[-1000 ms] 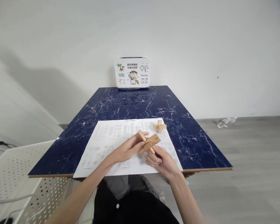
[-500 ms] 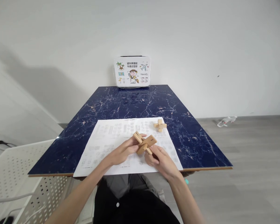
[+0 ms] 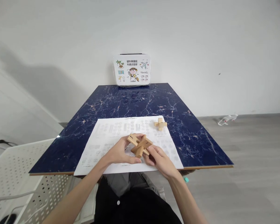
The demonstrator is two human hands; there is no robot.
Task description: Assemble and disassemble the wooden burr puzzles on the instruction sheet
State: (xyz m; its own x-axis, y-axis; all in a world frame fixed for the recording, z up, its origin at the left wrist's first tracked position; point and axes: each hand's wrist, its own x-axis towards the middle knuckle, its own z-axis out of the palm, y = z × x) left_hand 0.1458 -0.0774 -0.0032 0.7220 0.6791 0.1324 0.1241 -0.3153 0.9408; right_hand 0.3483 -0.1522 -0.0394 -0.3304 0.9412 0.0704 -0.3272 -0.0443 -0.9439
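Both my hands hold a wooden cross puzzle [image 3: 140, 144] of interlocked light-brown bars just above a printed instruction sheet [image 3: 112, 133]. My left hand [image 3: 120, 153] grips it from the left, fingers curled around a bar. My right hand [image 3: 160, 160] pinches it from the lower right. A smaller assembled wooden cross piece [image 3: 160, 123] lies on the sheet's far right corner, beyond my hands and untouched.
The sheet lies on a dark blue marbled table [image 3: 130, 99]. A white cartoon-printed box [image 3: 132, 69] stands at the table's far edge against the wall. A white perforated cart [image 3: 18, 174] stands at the left. A plastic bottle [image 3: 227, 119] lies on the grey floor.
My hands have drawn the puzzle left and toward me, and turned it so that the crossed bars now face up more flatly. The small cross piece has stayed put.
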